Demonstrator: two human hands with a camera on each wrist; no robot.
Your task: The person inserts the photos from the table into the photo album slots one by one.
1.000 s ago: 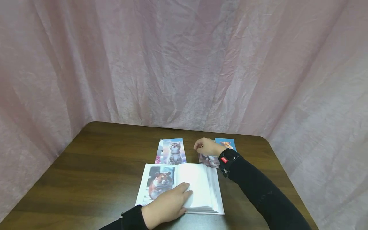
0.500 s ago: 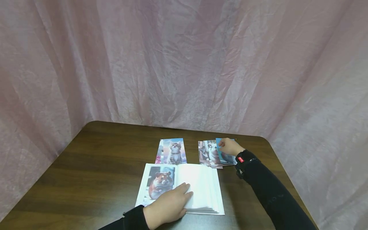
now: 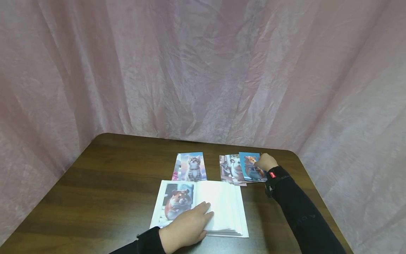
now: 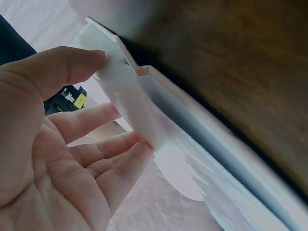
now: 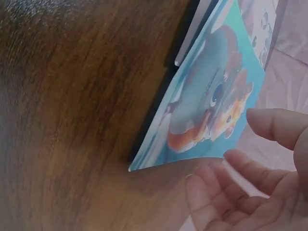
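An open photo album (image 3: 219, 197) lies on the table, a hamster photo (image 3: 178, 201) in its left page and a blank white page on its right. My left hand (image 3: 188, 225) rests across it, fingers extended over the right page. In the left wrist view, its fingertips touch the pages (image 4: 168, 137), thumb apart from them. My right hand (image 3: 266, 162) is at the right edge of a blue photo (image 3: 248, 169) of an orange-and-white animal. In the right wrist view, the fingertips sit right at the photo's edge, the thumb raised with a gap below it.
Left of the blue photo, overlapping photos (image 3: 234, 171) fan out. Behind the album lies a kitten photo (image 3: 194, 168), with another photo partly beneath it. The brown wooden table (image 3: 95, 190) ends at a pale pink curtain (image 3: 196, 70).
My right hand has moved rightward over the row of photos, from the left ones to the blue photo's right edge, uncovering its picture. The left hand has stayed on the album.
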